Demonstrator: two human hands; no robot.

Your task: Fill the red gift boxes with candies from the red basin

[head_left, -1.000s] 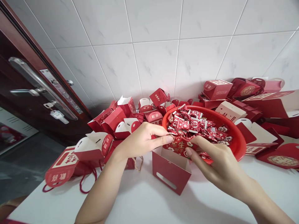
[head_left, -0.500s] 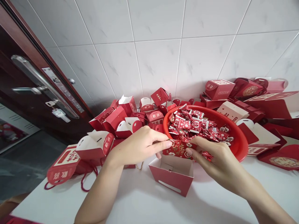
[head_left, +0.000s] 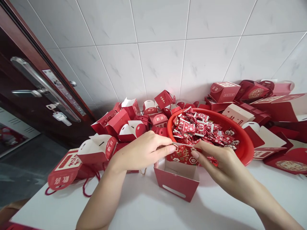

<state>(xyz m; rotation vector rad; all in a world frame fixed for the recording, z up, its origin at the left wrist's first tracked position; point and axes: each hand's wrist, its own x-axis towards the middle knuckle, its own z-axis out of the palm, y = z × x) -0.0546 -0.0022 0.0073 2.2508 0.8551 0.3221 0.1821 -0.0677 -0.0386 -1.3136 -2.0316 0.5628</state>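
A red printed packet (head_left: 182, 154) with gold characters and white flowers is stretched between my two hands, over the back of a small open carton. My left hand (head_left: 148, 148) pinches its upper left corner between thumb and finger. At the right end, the thumb and fingers of my right hand (head_left: 219, 159) are closed on it. The red carton (head_left: 176, 183) stands on the table just below, its white inside facing up; the packet hides part of its back rim. Right behind my hands is a red plastic basket (head_left: 248, 150) full of wrapped sweets (head_left: 200, 127).
Red gift boxes (head_left: 117, 123) crowd the table's left and back, some with cord handles. More boxes (head_left: 225, 91) and folded cartons (head_left: 266, 137) lie on the right. A tiled wall (head_left: 163, 67) rises behind the white table (head_left: 141, 207). A door with keys (head_left: 61, 118) is at left.
The packet has tilted slightly and its lower edge dips a little further towards the carton. The carton has shifted very slightly right. Both hands keep their grip and have barely moved.
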